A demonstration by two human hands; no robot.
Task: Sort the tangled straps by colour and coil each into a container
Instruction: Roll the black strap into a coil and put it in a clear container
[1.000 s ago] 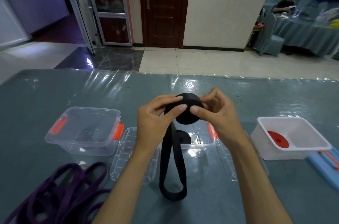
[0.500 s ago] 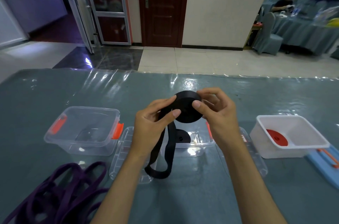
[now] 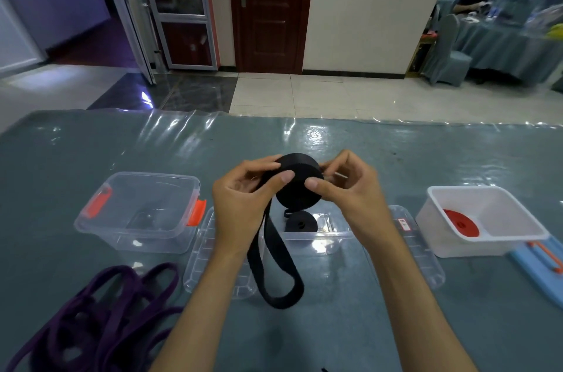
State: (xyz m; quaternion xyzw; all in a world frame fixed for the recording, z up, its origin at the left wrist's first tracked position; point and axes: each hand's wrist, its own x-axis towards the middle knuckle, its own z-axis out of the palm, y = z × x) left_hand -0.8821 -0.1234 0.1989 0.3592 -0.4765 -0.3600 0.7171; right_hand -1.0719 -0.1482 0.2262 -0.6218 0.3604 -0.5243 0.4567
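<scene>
Both hands hold a thick black strap coil (image 3: 300, 186) above the table centre. My left hand (image 3: 243, 204) pinches its left side and the feeding strap; my right hand (image 3: 350, 192) grips its right side. The loose black strap tail (image 3: 278, 277) hangs down in a loop to the table. Behind it, a clear middle container (image 3: 320, 237) holds another small black coil (image 3: 301, 221). A tangle of purple straps (image 3: 91, 320) lies at the front left. A white tub (image 3: 487, 219) at the right holds a red coil (image 3: 460, 222).
A clear container with orange clips (image 3: 137, 210) stands empty at the left. Two clear lids (image 3: 210, 256) (image 3: 417, 249) lie flat beside the middle container. A blue lid with an orange clip (image 3: 539, 265) lies at the right edge. A person sits at a far table.
The hanging black loop swung left and shortened, then dropped back to the middle and hangs longer. Both hands have stayed on the coil, turning it slightly.
</scene>
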